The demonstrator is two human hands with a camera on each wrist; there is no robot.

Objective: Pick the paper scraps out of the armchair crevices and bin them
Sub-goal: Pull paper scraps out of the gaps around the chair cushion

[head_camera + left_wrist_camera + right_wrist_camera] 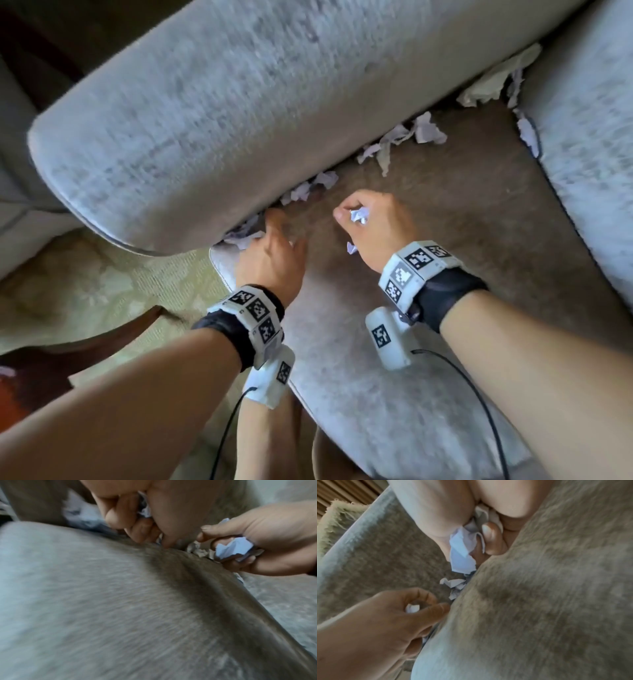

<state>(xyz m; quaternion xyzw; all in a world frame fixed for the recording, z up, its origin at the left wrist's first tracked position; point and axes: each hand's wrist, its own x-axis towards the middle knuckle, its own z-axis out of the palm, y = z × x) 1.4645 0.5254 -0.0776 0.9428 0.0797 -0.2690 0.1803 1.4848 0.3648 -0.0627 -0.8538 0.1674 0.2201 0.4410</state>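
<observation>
The right hand [373, 226] is clenching a crumpled wad of paper [359, 216] in its curled grip above the seat cushion [445, 212], while the left hand [270, 253] is reaching into the crevice under the armrest [205, 113], its fingers curled round a small white scrap [412, 608]. More paper scraps [404, 135] are lying wedged along the seam between armrest and cushion, and a further cluster [493, 82] is sitting in the back corner beside the backrest [589, 120]. No bin is appearing in any view.

The scraps are likely to handle as very light, soft and crushable, tearing if pulled while pinched by the upholstery; taking each by its exposed free edge and drawing it along the seam seems soundest.

The head view is giving the whole line of scraps and both wrists with their marker bands. The right wrist view alone is showing the scrap inside the left hand's grip. The left wrist view is showing the right hand's wad [235, 550] bulging between the curled fingers [247, 559], and scraps [197, 550] sitting low against the armrest
</observation>
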